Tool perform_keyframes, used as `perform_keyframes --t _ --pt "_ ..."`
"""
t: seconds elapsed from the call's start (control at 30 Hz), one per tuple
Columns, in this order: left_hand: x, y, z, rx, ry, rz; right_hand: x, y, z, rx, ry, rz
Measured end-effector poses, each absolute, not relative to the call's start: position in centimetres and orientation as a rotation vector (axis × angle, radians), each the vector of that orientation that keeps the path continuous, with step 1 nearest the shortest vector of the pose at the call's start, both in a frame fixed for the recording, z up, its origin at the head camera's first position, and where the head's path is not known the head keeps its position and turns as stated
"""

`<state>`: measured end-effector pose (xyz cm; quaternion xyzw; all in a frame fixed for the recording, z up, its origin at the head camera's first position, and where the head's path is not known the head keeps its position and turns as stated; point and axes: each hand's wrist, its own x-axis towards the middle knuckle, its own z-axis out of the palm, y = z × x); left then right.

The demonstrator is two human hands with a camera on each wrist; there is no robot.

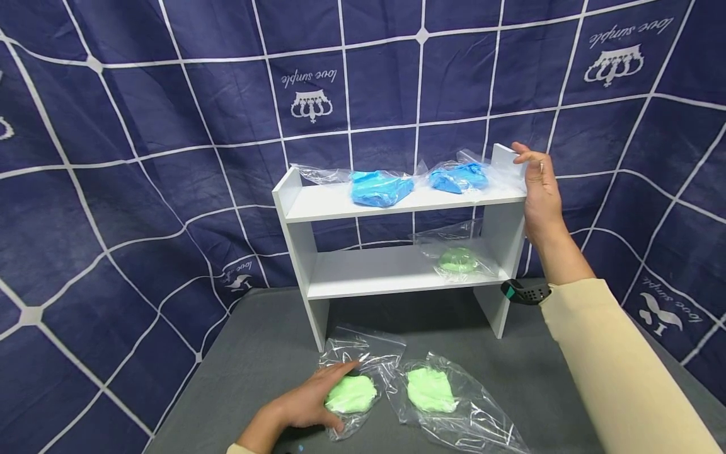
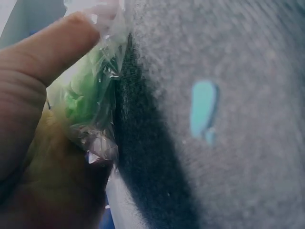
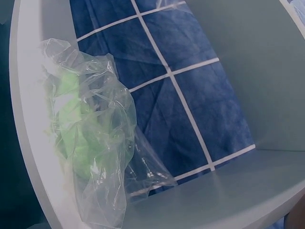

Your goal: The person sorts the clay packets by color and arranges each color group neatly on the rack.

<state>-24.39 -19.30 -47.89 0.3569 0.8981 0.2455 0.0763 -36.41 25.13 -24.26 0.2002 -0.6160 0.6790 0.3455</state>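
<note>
My left hand (image 1: 309, 400) holds a clear plastic bag with a light-green, clay-like lump (image 1: 350, 395) on the grey surface. In the left wrist view the thumb (image 2: 52, 47) lies across this bag's plastic. Beside it is a second bagged green lump (image 1: 430, 389), untouched. My right hand (image 1: 541, 195) grips the upper right side panel of a white two-tier shelf (image 1: 368, 274). Most of that hand is out of the right wrist view. A bagged green lump (image 3: 78, 129) sits at the right of the lower tier. Two bagged blue lumps (image 1: 381, 188) lie on the upper tier.
Dark blue curtains with white grid lines (image 1: 227, 113) hang behind the shelf and at both sides. On the grey surface (image 1: 244, 353) near my left hand lies a small turquoise scrap (image 2: 203, 109). Loose clear plastic spreads around the bagged lumps.
</note>
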Motion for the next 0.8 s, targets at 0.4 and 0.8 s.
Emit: perform_keyframes --t 0.4,0.8 --pt "-24.64 -19.64 -48.23 1.127 2.808 0.736 -36.42 25.06 -24.23 0.516 -1.596 1.754" --pt "-24.38 -19.37 -47.53 0.990 2.831 0.892 -36.53 25.10 -24.28 0.513 -1.572 1.763"
